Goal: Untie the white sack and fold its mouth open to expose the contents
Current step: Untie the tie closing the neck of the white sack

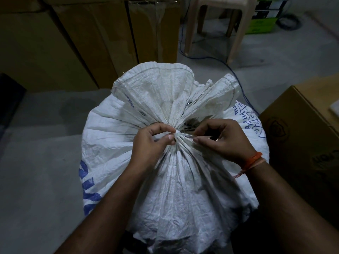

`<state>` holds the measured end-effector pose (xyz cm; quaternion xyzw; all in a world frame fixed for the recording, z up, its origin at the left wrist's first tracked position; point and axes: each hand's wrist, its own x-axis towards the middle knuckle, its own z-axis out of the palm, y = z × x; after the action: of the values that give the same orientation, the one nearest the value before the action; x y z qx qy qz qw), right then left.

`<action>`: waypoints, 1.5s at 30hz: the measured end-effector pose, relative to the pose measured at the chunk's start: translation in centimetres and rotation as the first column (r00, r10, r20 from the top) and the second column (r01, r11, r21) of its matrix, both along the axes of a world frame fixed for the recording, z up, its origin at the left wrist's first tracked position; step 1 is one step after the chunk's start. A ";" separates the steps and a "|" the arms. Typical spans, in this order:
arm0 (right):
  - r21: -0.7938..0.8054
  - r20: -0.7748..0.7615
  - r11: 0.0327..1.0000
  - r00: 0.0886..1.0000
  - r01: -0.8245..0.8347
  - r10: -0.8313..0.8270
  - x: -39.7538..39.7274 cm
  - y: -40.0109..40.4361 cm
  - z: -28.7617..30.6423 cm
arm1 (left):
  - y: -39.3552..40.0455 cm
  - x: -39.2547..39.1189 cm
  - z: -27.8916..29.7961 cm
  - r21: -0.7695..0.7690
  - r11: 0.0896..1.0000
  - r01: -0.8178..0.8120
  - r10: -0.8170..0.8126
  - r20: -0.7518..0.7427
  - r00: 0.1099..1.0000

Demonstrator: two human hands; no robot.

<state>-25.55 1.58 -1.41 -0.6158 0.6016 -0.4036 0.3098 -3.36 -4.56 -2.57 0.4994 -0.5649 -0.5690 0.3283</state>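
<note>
At the gathered neck of the white sack (174, 176): tie (180, 134) running left-right, pinched from both ends by left hand (152, 143) and right hand (222, 141), equally near.

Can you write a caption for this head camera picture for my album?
Both hands, left hand and right hand, pinch the white tie on a bunched white sack.

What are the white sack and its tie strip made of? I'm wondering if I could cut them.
White sack: looks like woven plastic, probably polypropylene; fine weave grain, stiff creases, slight sheen, blue print.
Tie strip: a flat white band at the gathered neck, pinched by the left hand and the right hand; likely plastic, too small to be sure.
</note>
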 end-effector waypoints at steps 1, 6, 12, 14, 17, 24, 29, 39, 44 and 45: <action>0.001 0.004 1.000 1.000 0.002 -0.002 -0.2 0.1 0.0 | 0.0 0.0 0.0 0.001 1.000 -0.001 0.001 -0.001 1.000; -0.003 0.014 1.000 1.000 -0.001 0.001 -0.2 0.0 -0.2 | 0.0 0.0 0.1 -0.003 1.000 -0.004 0.004 -0.004 1.000; -0.002 0.048 1.000 0.999 -0.014 0.014 0.6 -0.4 -0.4 | 0.0 -0.1 0.1 -0.033 0.999 0.006 -0.005 0.034 0.999; -0.015 0.041 1.000 0.999 -0.004 0.004 0.9 -0.6 -0.7 | 0.0 -0.1 0.1 -0.034 0.999 0.011 -0.009 0.041 0.999; -0.035 0.039 0.999 0.999 0.019 -0.018 1.3 -0.8 -1.0 | -0.1 -0.1 0.1 -0.033 0.999 0.016 -0.015 0.043 0.999; -0.045 0.031 0.999 0.999 -0.013 0.014 0.3 -0.4 0.0 | 0.0 -0.1 0.2 -0.030 0.999 0.011 -0.010 0.032 0.999; -0.063 0.037 0.998 0.999 0.009 -0.007 0.2 -0.4 -0.3 | 0.0 -0.1 0.3 -0.023 1.000 0.012 -0.011 0.016 1.000; -0.072 0.043 0.997 0.999 0.017 -0.014 1.4 -0.8 -0.5 | -0.1 0.1 0.2 -0.031 0.999 0.019 -0.019 0.016 1.000; -0.057 0.032 0.998 0.999 0.016 -0.014 0.2 -0.2 0.1 | -0.1 0.3 0.5 -0.037 0.999 0.016 -0.015 0.022 1.000; -0.060 0.026 0.998 1.000 0.018 -0.016 0.2 -0.2 0.1 | -0.1 0.3 0.6 -0.040 0.999 0.015 -0.014 0.023 1.000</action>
<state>-25.32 1.41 -1.26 -0.6145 0.5906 -0.4318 0.2953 -3.07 -4.64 -1.93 0.4950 -0.5837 -0.5540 0.3277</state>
